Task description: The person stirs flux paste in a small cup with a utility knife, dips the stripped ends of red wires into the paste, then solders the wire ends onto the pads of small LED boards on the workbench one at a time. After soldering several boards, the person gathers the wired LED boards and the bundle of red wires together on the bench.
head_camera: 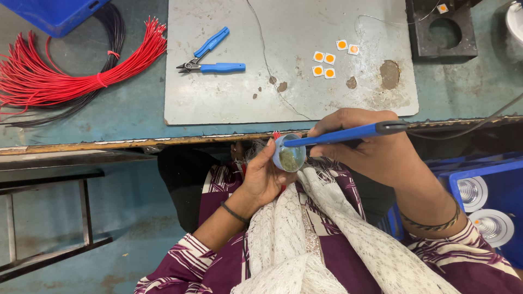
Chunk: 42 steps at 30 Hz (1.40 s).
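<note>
**Soldering iron dipped into small cup, held below desk edge**

A small blue cup (287,155) is pinched in the left hand (265,175), just under the desk (136,117) rim. It is judged light, rigid and best gripped by the wall. The right hand (362,149) is clenched on a blue-handled soldering iron (348,133); its long axis lies nearly level, tip pointing left into the cup. The tip is judged hot and is to be avoided.

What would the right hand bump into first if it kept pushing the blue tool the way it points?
The right hand aims its blue-handled tool leftward, and the tip already sits at the small blue tin held in the left hand. So it would probably meet the tin first, then the fingers behind it.
</note>
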### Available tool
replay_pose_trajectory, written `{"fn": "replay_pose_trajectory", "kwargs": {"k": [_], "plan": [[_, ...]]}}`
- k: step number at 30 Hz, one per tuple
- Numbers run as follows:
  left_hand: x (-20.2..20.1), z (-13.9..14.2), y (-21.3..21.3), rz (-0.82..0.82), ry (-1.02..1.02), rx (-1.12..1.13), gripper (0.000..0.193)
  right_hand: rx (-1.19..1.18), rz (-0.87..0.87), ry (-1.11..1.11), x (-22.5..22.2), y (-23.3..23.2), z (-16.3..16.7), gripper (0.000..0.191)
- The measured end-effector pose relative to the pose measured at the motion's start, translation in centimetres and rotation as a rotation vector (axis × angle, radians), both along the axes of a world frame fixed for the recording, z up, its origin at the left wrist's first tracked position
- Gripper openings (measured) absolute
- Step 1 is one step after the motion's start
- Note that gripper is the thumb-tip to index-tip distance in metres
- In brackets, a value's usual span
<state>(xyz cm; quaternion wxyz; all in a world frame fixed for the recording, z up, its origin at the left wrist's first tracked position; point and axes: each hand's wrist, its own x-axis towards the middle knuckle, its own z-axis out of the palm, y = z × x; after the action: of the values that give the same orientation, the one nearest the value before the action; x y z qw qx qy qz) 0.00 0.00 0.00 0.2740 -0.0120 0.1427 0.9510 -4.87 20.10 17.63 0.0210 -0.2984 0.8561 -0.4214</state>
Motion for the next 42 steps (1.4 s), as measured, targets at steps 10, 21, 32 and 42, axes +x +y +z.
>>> {"fn": "replay_pose_trajectory", "kwargs": {"k": [10,21,32,42], "plan": [[-0.1,-0.2,0.0,-0.013,-0.043,-0.006,0.056,-0.072,0.189,0.011,-0.3,0.0,0.6,0.024],[-0.6,0.8,0.0,-0.013,-0.107,-0.039,0.053,-0.052,0.313,0.059,-0.8,0.2,1.6,0.018],[-0.5,1.5,0.1,-0.007,-0.030,0.027,0.054,-0.049,0.282,-0.015,1.1,0.7,1.9,0.019],[-0.5,2.3,-0.5,0.017,-0.092,0.108,0.063,-0.575,0.057,-0.120,2.8,3.4,-4.5,0.023]]}}
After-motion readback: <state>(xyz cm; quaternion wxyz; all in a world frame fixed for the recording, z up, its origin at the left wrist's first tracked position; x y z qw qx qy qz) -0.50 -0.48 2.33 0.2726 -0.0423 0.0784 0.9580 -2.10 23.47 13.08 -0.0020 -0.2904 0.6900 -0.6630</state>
